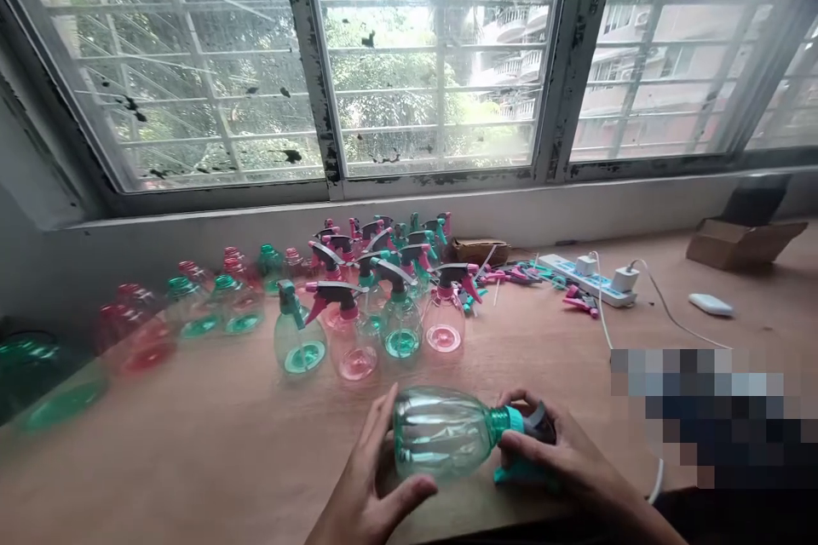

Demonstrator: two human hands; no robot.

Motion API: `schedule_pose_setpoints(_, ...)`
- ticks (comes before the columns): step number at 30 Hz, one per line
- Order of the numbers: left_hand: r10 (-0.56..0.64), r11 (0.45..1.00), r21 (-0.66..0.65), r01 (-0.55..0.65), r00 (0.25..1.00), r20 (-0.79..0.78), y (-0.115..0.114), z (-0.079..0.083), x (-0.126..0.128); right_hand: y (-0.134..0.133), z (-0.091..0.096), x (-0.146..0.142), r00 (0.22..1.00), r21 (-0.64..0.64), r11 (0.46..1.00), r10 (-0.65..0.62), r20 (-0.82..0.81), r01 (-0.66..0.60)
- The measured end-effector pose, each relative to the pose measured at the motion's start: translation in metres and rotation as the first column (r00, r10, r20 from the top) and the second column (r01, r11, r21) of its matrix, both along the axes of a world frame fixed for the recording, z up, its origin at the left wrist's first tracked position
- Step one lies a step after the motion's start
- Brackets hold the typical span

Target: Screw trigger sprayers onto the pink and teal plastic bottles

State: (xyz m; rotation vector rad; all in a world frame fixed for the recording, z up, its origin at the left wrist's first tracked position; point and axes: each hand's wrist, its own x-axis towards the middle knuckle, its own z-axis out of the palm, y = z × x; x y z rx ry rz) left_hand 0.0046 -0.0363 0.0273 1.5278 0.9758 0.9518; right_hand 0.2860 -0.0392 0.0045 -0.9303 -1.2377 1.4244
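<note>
Our left grip (372, 477) closes around the green bottle (440, 434); our right grip (566, 451) clamps its spray head (542, 426). We cannot read the small markings (614, 293) on the power strip (575, 275).

Daylight from window (389, 68), blown out mid-frame; left wall (25, 264) dim. Left-edge bottles (60, 383) blurred, stretched. Lower right pixelated. Glints on held bottle (442, 433).

Makeshift indoor workshop, apparently: long brown wooden table (223, 451) below barred, grey-framed glass windows (440, 60), clustered transparent green and pink plastic spray bottles (402, 334), loose pink-and-teal trigger heads (511, 274), white power strip (591, 281).
</note>
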Motion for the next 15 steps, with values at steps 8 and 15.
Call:
schedule_pose_setpoints(8, -0.102, 0.974, 0.177, 0.142, 0.97, -0.221, 0.0029, -0.0091, -0.0078, -0.0052, 0.0018, -0.0009, 1.0, -0.008, 0.999, 0.031, 0.002, -0.031)
schedule_pose_setpoints(15, -0.193, 0.98, -0.037, 0.194, 0.981, 0.026, 0.0074, -0.0089, -0.0033, -0.0047, -0.0012, -0.0004, 0.99, -0.006, 0.99, 0.139, -0.017, -0.14)
